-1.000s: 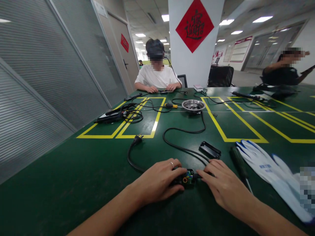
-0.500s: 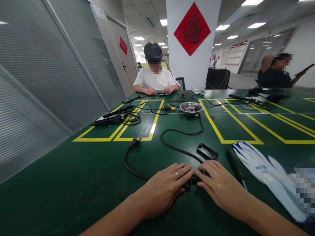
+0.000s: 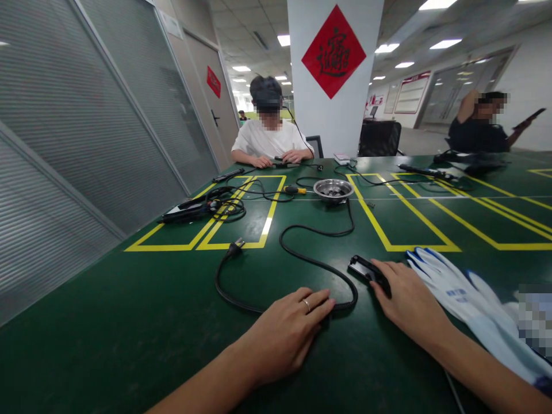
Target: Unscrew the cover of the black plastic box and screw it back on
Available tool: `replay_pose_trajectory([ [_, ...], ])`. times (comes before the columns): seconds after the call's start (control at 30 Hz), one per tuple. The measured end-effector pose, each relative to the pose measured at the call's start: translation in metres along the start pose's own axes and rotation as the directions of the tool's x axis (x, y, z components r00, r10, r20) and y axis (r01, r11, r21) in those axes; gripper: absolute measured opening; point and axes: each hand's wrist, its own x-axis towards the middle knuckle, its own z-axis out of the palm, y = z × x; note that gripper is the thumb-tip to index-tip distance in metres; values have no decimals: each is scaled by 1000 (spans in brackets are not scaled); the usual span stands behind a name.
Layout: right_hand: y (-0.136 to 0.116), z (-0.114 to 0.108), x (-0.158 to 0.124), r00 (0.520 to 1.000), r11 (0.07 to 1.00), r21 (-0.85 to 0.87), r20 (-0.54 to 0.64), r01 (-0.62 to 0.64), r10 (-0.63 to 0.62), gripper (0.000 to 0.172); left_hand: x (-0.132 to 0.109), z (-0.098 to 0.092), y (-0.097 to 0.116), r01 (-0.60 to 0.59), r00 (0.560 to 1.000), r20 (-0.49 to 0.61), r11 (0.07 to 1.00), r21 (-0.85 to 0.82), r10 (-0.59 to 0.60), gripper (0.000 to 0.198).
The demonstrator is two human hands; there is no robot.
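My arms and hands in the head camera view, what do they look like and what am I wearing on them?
Your left forearm and right forearm show bare, no sleeve or watch in view. Your left hand wears a slim, silvery ring on one finger; your right hand shows none. Both are ungloved.

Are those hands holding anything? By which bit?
The right hand holds the black case piece by its near end. I can't tell for the left hand.
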Motion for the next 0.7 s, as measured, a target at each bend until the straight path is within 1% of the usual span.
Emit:
replay_pose_trajectory([
  [0.2,0,1,-2,999,999,23,-21,-42,42,50,1,-6,4,15,1000,-2,1000,-12,-15,57],
  [0.33,-1,2,-1,998,997,51,-33,-58,60,46,0,-9,4,19,1000,21,999,-51,-18,54],
  [0.4,-1,2,-1,997,995,73,-45,-64,67,47,-1,-9,3,22,1000,12,997,-80,-21,54],
  [0.47,-1,1,-1,996,993,103,-59,-64,70,48,-2,-8,2,28,999,-25,995,-96,-31,54],
  [0.57,-2,0,-1,991,985,156,-95,-74,89,49,-3,-7,-1,45,994,-96,994,-99,-54,47],
  [0.7,-4,-7,0,971,963,241,-175,-120,164,47,-4,-12,-3,66,980,-182,991,-120,-87,36],
])
